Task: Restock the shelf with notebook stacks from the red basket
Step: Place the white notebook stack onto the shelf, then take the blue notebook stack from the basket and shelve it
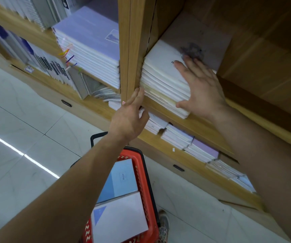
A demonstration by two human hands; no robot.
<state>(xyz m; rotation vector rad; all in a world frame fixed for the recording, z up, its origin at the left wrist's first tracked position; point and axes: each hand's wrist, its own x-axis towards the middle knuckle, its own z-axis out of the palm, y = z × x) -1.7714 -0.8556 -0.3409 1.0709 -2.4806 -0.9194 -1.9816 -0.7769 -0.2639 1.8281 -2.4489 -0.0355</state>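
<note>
A stack of white notebooks lies flat in a wooden shelf compartment, tight against the upright divider. My right hand lies on the stack's right corner, fingers straight over the top cover and thumb against its front edge. My left hand reaches toward the stack's lower left corner beside the divider, fingers straight, holding nothing. Below, the red basket stands on the floor with a blue notebook and a white notebook stack in it.
A lavender-topped notebook stack fills the compartment left of the divider, with spiral notebooks beside it. Lower shelves hold smaller pads. To the right of my right hand the compartment shows bare wood. My shoe sits by the basket.
</note>
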